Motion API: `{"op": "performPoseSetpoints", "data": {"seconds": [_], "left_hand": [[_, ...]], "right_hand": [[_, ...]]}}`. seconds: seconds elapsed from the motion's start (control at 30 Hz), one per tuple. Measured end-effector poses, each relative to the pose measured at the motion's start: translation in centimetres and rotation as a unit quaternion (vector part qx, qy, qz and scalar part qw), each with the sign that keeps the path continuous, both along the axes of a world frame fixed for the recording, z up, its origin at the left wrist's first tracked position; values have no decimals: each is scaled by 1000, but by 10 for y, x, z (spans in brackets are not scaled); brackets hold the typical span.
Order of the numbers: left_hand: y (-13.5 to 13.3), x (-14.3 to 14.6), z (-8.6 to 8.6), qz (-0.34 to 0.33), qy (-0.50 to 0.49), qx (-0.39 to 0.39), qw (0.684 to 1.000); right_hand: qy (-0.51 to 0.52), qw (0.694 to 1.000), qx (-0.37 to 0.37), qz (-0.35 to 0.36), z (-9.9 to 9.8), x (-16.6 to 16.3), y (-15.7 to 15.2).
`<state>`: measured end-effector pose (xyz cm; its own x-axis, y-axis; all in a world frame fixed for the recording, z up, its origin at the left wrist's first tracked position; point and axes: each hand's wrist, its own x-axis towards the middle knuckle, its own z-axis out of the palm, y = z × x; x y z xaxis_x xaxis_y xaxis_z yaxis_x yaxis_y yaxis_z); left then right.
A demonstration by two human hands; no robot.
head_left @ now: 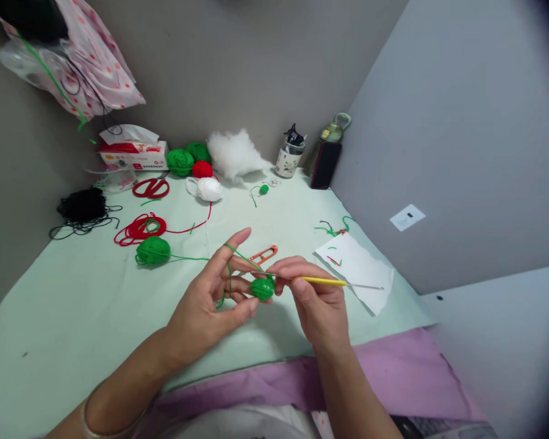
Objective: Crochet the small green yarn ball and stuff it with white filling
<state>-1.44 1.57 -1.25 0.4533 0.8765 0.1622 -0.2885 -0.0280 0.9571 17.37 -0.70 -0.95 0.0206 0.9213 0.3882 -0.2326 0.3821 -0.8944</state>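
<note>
My left hand holds a small round green crochet piece between thumb and fingers. Green yarn loops over its raised index finger and runs left to a green yarn ball on the table. My right hand is closed on a crochet hook with a yellow grip. The hook's front end meets the top of the green piece; its other metal end points right, over a white paper sheet. Just behind my fingers lies an orange tool with a slot, partly hidden.
Red scissors, a red yarn coil and black yarn lie left. At the back are a tissue box, yarn balls, white stuffing, a pen cup, a phone and a bottle. Walls close the sides.
</note>
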Motion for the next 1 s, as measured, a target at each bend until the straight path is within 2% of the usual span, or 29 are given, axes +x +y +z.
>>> {"op": "performPoseSetpoints", "data": {"seconds": [0.13,0.27,0.4,0.6,1.0], "left_hand": [[1,3,0,-28,-51,-31,998],[4,2,-1,-21,-55,-18,998],[4,-1,-1,9,-11,11,1000],[1,-1,2,19,46,46,998],[3,-1,6,28,100,103,989]], "right_hand": [[6,1000,5,-7,0,-2,0],[10,1000,26,3,-2,-2,2],[45,999,15,24,-5,-1,3],[83,994,-12,66,-2,2,3],[6,995,13,97,6,16,4]]}}
